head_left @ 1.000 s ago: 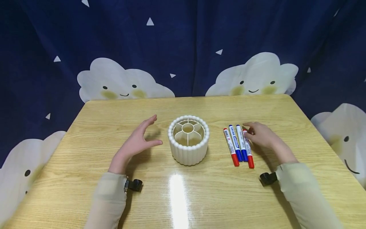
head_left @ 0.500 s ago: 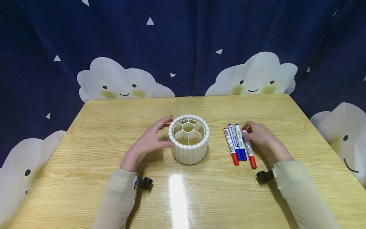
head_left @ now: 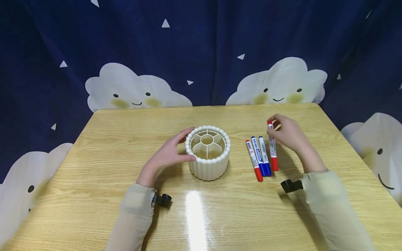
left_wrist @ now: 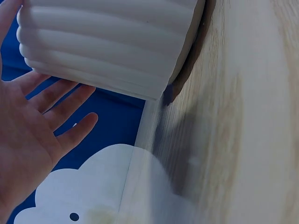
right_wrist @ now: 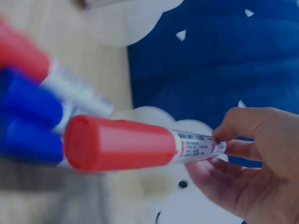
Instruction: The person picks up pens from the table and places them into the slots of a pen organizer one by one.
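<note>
A white, ribbed round pen holder (head_left: 208,170) with a beaded rim and petal-shaped compartments stands upright on the wooden table. My left hand (head_left: 169,151) holds its left side, thumb at the front of the rim and fingers behind; in the left wrist view the fingers reach along the ribbed wall. Thumb and fingertips of my right hand (head_left: 287,132) pinch a red-capped marker (head_left: 272,148) by its far end, the cap pointing toward me. To its left lie another red-capped marker (head_left: 254,160) and two blue-capped markers (head_left: 258,155) (head_left: 265,157), side by side.
The wooden table (head_left: 94,167) ends at a dark blue curtain (head_left: 201,52) printed with clouds and white triangles. Black wrist cameras (head_left: 163,200) sit on both forearms, close over the tabletop. A bright reflection shows in front of the pen holder.
My left hand has moved right, onto the pen holder. My right hand has taken the rightmost red-capped marker and moved it up and away from me. The other markers have hardly shifted.
</note>
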Tool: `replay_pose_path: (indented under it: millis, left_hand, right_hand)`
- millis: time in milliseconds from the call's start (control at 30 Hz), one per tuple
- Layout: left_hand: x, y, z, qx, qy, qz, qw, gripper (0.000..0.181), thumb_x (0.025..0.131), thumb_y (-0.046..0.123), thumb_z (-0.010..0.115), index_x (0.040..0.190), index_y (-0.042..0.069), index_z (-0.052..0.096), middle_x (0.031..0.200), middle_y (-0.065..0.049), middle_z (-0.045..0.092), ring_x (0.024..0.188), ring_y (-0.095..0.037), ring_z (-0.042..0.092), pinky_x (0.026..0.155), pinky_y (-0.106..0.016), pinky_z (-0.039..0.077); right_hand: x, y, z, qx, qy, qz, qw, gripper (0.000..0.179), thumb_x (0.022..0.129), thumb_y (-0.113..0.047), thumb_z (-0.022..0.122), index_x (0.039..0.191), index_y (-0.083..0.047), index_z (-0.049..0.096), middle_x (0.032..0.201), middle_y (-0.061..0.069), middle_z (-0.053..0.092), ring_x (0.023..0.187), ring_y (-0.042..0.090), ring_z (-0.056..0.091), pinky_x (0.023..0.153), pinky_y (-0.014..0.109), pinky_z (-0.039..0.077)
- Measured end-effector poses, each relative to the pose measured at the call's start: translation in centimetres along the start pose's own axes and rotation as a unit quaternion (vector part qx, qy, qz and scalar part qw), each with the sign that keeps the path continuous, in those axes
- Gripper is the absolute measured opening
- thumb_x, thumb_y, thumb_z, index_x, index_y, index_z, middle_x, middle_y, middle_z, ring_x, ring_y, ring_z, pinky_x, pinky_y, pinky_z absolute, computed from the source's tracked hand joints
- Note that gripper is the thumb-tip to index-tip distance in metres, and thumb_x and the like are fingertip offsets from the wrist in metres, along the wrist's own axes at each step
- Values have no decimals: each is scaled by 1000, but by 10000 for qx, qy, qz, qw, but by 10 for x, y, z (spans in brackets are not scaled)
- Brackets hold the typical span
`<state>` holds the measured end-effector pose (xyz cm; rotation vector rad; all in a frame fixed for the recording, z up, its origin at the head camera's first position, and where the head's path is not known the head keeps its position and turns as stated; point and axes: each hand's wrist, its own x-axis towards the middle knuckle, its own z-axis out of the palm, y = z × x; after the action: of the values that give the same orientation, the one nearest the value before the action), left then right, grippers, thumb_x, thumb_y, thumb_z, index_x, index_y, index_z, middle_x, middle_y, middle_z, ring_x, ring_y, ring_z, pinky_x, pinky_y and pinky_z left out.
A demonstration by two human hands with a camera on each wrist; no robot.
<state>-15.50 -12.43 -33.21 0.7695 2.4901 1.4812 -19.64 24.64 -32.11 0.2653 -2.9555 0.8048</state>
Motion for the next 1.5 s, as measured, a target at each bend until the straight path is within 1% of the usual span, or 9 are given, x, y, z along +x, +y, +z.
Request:
replay_pose_path:
  millis: [167, 300, 433, 567, 700, 833, 1233, 1400, 1500]
  left_hand:
    - [0, -1, 1, -80, 4, -67, 9999, 87, 70, 14, 77, 143, 10, 29, 144, -9, 34, 126, -30, 38, 106, -51, 25]
    - [0, -2, 1, -197, 11, -115, 9997, 87, 70, 16, 77, 143, 11, 29, 143, -8, 35, 125, -30, 39, 106, -52, 25]
    - [0, -3, 2, -307, 35, -165, 9994, 88, 70, 16, 77, 143, 12, 29, 142, -8, 38, 124, -29, 40, 106, -52, 24]
    - [-1, -4, 4, -452, 50, -207, 9988, 89, 69, 15, 78, 143, 13, 29, 140, -8, 40, 123, -30, 41, 107, -53, 22]
    - [-1, -5, 4, -496, 63, -189, 9986, 89, 69, 15, 78, 143, 13, 29, 139, -9, 41, 122, -31, 42, 106, -53, 24]
    - [-1, -5, 4, -480, 76, -143, 9987, 89, 69, 16, 78, 143, 13, 29, 138, -10, 41, 120, -32, 43, 105, -53, 25]
    - [-1, -6, 4, -454, 77, -112, 9989, 88, 70, 13, 77, 143, 10, 28, 138, -11, 41, 120, -32, 43, 104, -53, 27]
    - [4, -27, 7, -465, 121, -141, 9987, 90, 69, 17, 78, 143, 20, 28, 140, -5, 40, 121, -31, 43, 105, -53, 26]
    - [7, -37, 9, -433, 149, -98, 9989, 90, 68, 21, 79, 143, 27, 29, 139, -1, 41, 120, -29, 43, 104, -52, 27]
  right_hand:
    - [5, -22, -5, 286, 646, -182, 9973, 32, 83, -16, 53, 113, -4, 54, 100, 17, 59, 80, 29, 60, 65, 41, 50]
    - [9, -37, -8, 420, 832, -329, 9951, 32, 83, -16, 52, 114, -6, 54, 105, 16, 60, 83, 29, 60, 69, 44, 51]
    - [12, -48, -9, 548, 1012, -509, 9920, 32, 83, -15, 53, 114, -6, 55, 105, 15, 61, 82, 28, 62, 66, 42, 52]
    - [14, -58, -9, 712, 1344, -750, 9855, 31, 82, -13, 54, 112, -6, 56, 103, 12, 62, 78, 26, 63, 63, 32, 51]
    - [16, -70, -8, 906, 1764, -1070, 9743, 28, 83, -12, 57, 110, -4, 57, 100, 10, 62, 76, 22, 63, 62, 16, 47]
    - [17, -84, -6, 1101, 2162, -1393, 9601, 28, 83, -12, 60, 109, -4, 57, 98, 8, 61, 75, 14, 60, 63, 7, 45]
    - [17, -121, -2, 1742, 2859, -2205, 9161, 29, 82, -6, 62, 109, 0, 56, 97, 11, 55, 79, 11, 60, 66, 10, 49]
    - [18, -134, 0, 2175, 2990, -2364, 8986, 30, 80, -5, 64, 109, 0, 57, 97, 10, 55, 79, 10, 59, 66, 12, 50]
    - [18, -138, 3, 2292, 2985, -2437, 8938, 30, 79, -4, 65, 108, 0, 58, 96, 11, 54, 79, 11, 60, 65, 13, 51]
